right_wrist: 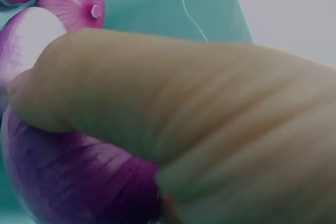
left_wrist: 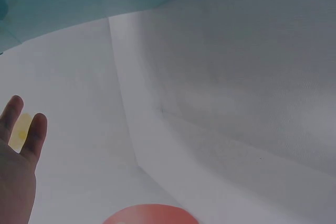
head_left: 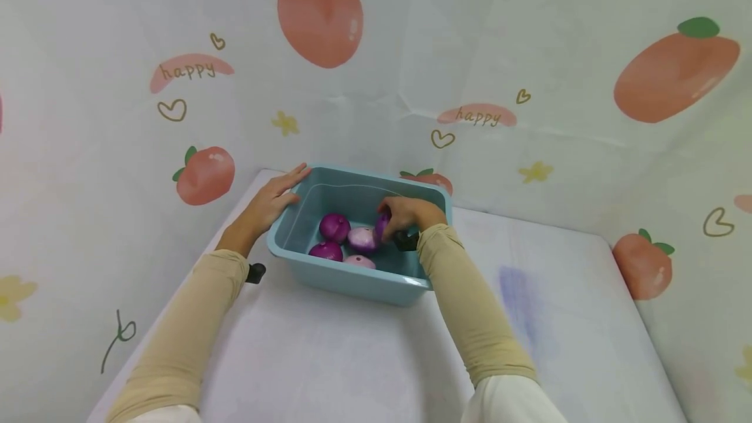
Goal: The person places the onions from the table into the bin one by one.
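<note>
A blue plastic basin (head_left: 358, 286) stands on the table with several red onions inside. My right hand (head_left: 405, 213) reaches into its right half and grips a purple onion (head_left: 382, 224) between thumb and fingers; in the right wrist view that onion (right_wrist: 79, 177) lies beneath the hand, its far side hidden. Beside it is a paler onion (head_left: 362, 239), and darker onions (head_left: 335, 227) lie to the left. A pinkish onion (head_left: 360, 261) is partly hidden by the front wall. My left hand (head_left: 273, 201) rests on the basin's left rim, fingers extended.
A white cloth covers the table (head_left: 329, 358), with a faint purple stain (head_left: 517, 302) to the right. Behind the basin hangs a white sheet (head_left: 376, 103) printed with peaches, hearts and flowers. A black wrist device (head_left: 407, 241) sits under the right wrist.
</note>
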Available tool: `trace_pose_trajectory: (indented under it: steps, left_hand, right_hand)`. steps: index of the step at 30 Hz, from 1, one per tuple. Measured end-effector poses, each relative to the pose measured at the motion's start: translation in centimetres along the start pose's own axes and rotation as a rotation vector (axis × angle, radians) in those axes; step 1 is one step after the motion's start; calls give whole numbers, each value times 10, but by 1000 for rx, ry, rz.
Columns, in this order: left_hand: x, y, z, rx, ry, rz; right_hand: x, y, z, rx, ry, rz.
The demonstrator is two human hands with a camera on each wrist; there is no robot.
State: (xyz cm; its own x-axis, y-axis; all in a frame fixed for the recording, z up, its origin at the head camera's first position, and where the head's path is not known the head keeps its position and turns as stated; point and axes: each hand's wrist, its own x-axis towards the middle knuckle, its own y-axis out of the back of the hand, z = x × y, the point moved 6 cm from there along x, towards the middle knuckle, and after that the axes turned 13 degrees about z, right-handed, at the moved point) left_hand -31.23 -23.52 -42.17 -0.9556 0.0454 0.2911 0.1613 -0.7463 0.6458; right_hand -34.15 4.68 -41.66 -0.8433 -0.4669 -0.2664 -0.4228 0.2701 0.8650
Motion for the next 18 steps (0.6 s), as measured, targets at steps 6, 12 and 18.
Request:
trace_pose_trajectory:
  steps: [6,12,18]
  left_hand:
    - [-1,0,0,8,2,-2]
    - [-2,1,0,5,9,-4]
    - [-1,2,3,10,4,-6]
  right_hand:
    - [-1,-1,1,20,-15,-2]
    - [-1,-2,-2,36,19,-6]
    - [1,-1,-3,82,43,-18]
